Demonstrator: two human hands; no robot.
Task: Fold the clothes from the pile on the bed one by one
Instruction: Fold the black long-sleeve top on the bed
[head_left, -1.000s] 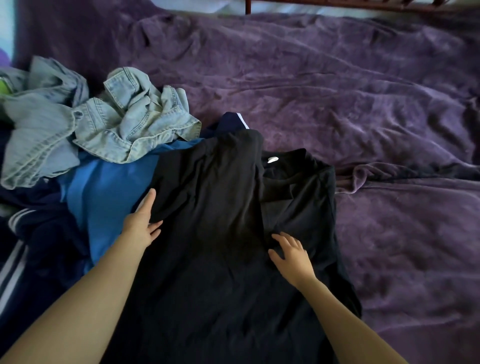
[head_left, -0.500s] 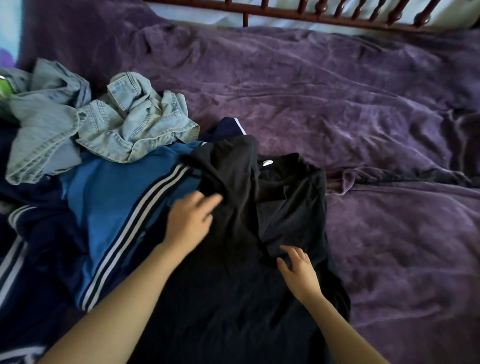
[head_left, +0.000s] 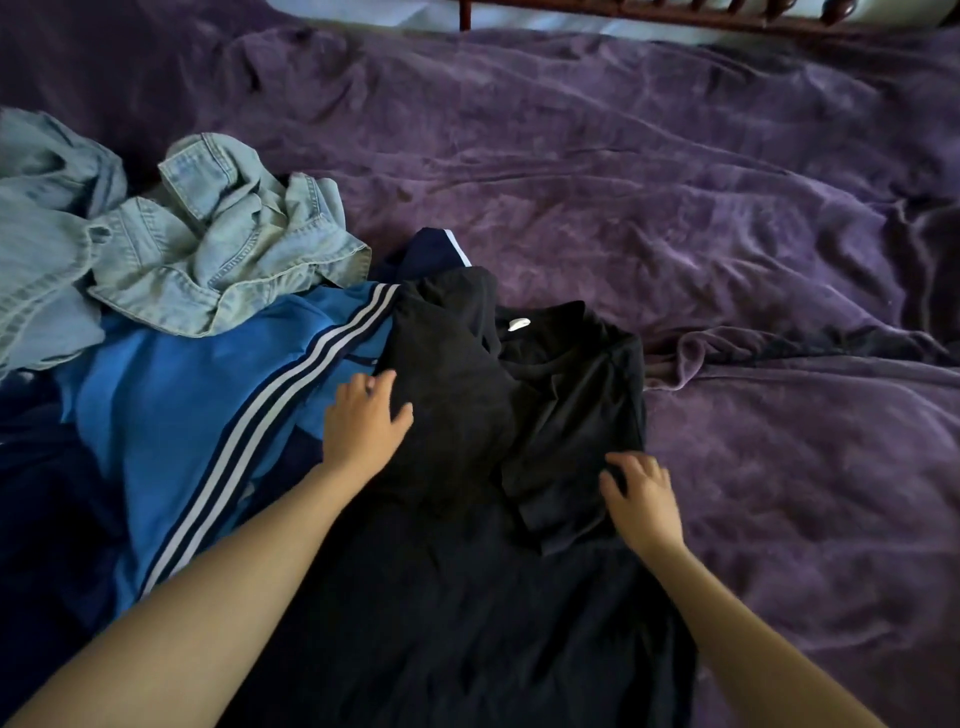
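Observation:
A black T-shirt (head_left: 457, 597) lies spread on the purple bed cover, collar away from me, with a white label (head_left: 517, 325) at the neck. Its left side is folded over onto the middle. The right sleeve is folded inward too. My left hand (head_left: 363, 418) rests flat on the left folded edge, thumb spread on the black cloth. My right hand (head_left: 641, 499) lies on the folded right sleeve with its fingers lightly bent and the fingertips touching the fabric. The pile sits to the left: a crumpled pale denim shirt (head_left: 208, 249) on top of a blue garment with white stripes (head_left: 208, 395).
Dark navy clothing (head_left: 52, 519) lies under the pile at the left edge. The rumpled purple bed cover (head_left: 727, 234) stretches to the right and the back. A dark wooden bed rail (head_left: 649, 10) runs along the top edge.
My left hand carried the shirt's left side over toward the middle, which uncovered the striped blue garment. My right hand shifted slightly right on the sleeve.

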